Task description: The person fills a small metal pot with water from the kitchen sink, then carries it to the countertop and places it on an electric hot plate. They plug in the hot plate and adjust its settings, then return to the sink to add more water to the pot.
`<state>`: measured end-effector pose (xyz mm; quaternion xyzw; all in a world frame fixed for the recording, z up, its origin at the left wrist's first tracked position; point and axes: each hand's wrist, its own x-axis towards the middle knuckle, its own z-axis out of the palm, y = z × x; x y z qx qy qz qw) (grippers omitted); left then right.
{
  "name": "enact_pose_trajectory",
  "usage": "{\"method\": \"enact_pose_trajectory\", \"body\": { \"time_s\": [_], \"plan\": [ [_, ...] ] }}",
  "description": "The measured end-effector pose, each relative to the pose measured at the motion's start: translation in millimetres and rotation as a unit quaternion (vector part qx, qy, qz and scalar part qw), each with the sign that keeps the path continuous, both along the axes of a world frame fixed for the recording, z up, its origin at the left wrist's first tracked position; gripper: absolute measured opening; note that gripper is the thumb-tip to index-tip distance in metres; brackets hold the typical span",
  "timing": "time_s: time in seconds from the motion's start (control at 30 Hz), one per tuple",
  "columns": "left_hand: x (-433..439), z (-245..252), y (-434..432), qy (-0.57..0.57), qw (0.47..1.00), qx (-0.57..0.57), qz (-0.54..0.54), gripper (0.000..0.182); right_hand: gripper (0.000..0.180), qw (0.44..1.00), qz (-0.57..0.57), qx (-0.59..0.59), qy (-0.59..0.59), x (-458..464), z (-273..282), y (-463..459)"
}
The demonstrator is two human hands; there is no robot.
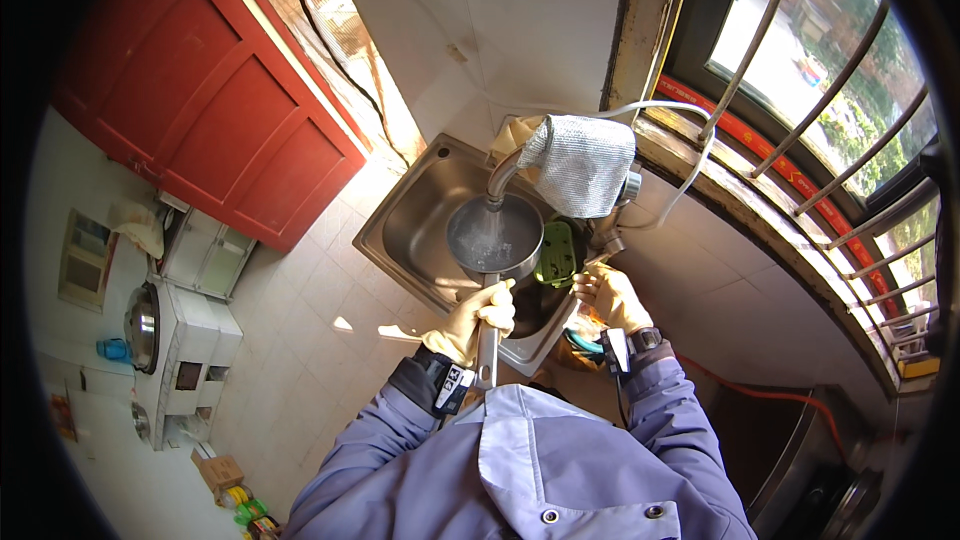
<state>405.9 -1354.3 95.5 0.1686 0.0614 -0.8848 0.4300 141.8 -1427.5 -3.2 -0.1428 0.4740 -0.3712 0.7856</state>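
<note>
My left hand (477, 319), in a pale glove, is closed around the handle of a metal saucepan (459, 249). The pan is over the stainless steel sink (411, 221), below the curved metal faucet (500, 178). Water runs from the spout and splashes inside the pan. My right hand (609, 294), gloved too, is right of the sink with its fingertips near the faucet's lower valve fittings (611, 240); whether it grips anything is unclear. A green plastic basket (556, 253) lies in the sink, right of the pan. A silvery cloth (589, 165) covers the upper part of the faucet.
A white hose (679, 199) curves behind the faucet towards the barred window (810, 90). At upper left is a red panelled door (225, 90). A tiled stove (191, 341) with a large pot (141, 326) stands across the floor. A red hose (757, 392) runs at right.
</note>
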Motion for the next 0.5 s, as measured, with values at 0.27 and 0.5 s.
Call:
{"method": "enact_pose_trajectory", "body": {
  "time_s": [0.27, 0.5],
  "plan": [
    [4, -6, -2, -0.005, 1.000, -0.015, -0.006, 0.014, 0.022, 0.999, 0.023, 0.017, -0.037, -3, 1, -3],
    [11, -9, -4, -0.009, 0.998, -0.051, -0.025, 0.015, 0.015, 0.976, -0.023, -0.126, -0.179, -15, -9, -7]
  ]
}}
